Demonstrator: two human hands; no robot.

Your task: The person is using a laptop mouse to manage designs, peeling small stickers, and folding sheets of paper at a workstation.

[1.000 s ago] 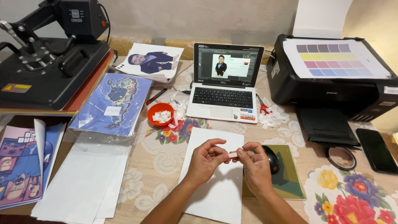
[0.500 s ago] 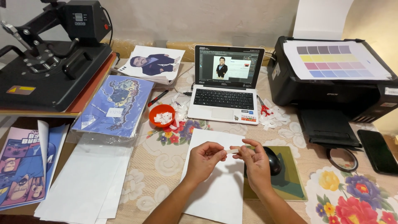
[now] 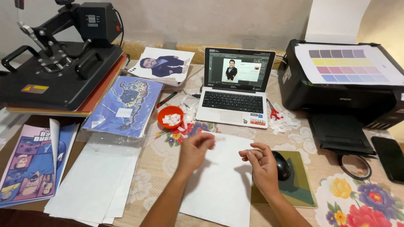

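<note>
My left hand (image 3: 195,148) hovers over the top left corner of a white sheet (image 3: 223,185) lying on the table. It is blurred, with curled fingers, so anything in it is hidden. It is a little below an orange bowl (image 3: 170,117) filled with white paper scraps. My right hand (image 3: 261,164) rests over the sheet's right edge, thumb and forefinger pinched on what looks like a small strip. A black mouse (image 3: 283,164) on a green mouse pad (image 3: 299,188) lies just right of that hand.
An open laptop (image 3: 235,90) stands behind the sheet, a black printer (image 3: 336,84) at the right, and a heat press (image 3: 59,67) at the left. Printed sheets (image 3: 126,105), comic prints (image 3: 29,164) and blank paper (image 3: 97,180) cover the left. Red scissors (image 3: 274,112), a phone (image 3: 389,156).
My hands, which were together pinching a small piece over the sheet, have drawn apart. The left hand has swung left and up toward the orange bowl.
</note>
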